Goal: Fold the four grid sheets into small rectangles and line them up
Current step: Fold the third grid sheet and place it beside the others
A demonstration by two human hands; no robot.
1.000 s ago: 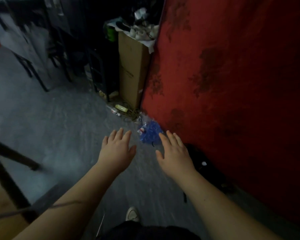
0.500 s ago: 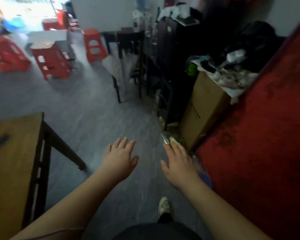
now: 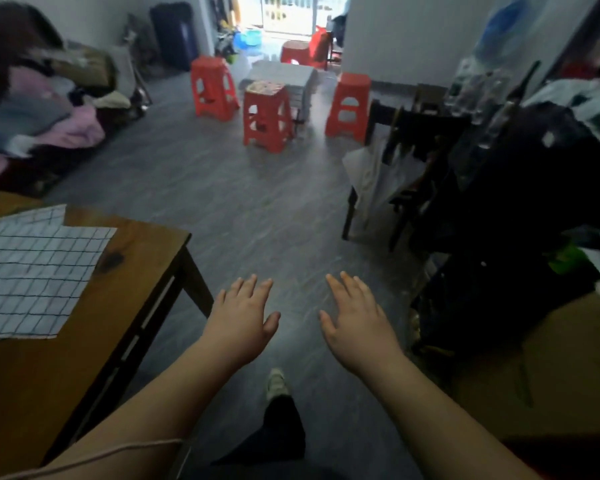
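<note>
In the head view, the left hand [image 3: 239, 317] and the right hand [image 3: 355, 320] were both stretched forward, palms down, over the grey floor [image 3: 243, 202]. Each had straight, slightly spread fingers and held nothing. The two hands were side by side with a gap between them, and neither touched any surface or thing. The grid sheets [image 3: 32, 268] lay spread flat and unfolded on the wooden desk [image 3: 136, 251] at the left of the frame, well apart from both hands. A white sheet with dark lines lay on top, and the corner of another showed from beneath it at the far side; how many lay in the stack could not be told, since the frame edge cut them off. The desk's near right corner and its dark leg stood just left of the left forearm, and a thin pale cord [image 3: 118, 448] crossed that forearm near the bottom edge. Below the hands, a light shoe [image 3: 276, 382] and a dark trouser leg [image 3: 281, 424] showed on the floor. Farther off, red plastic stools [image 3: 267, 116] stood around a low white table [image 3: 284, 76] near a bright doorway. A heap of clothes [image 3: 39, 112] filled the far left, a dark cluttered rack [image 3: 499, 220] rose on the right, and a brown cardboard box [image 3: 551, 358] sat in front of it at the lower right.
</note>
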